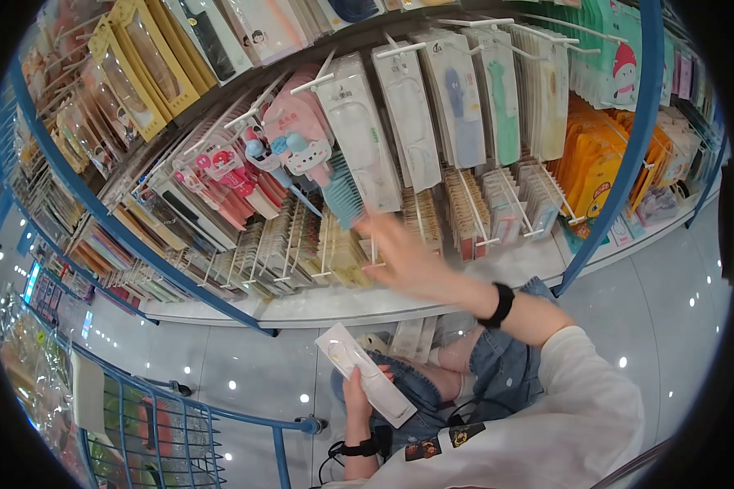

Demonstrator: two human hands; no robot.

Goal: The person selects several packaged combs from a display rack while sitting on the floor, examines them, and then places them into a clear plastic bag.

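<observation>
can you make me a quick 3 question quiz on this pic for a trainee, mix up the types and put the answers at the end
1. True or false: the left hand holds a white package.
2. Fill in the colour: the right wristband is ____.
3. Which hanging item is just beyond the fingertips of the right hand?

Key:
1. True.
2. Black.
3. A blue comb; whether the hand touches it cannot be told.
</observation>
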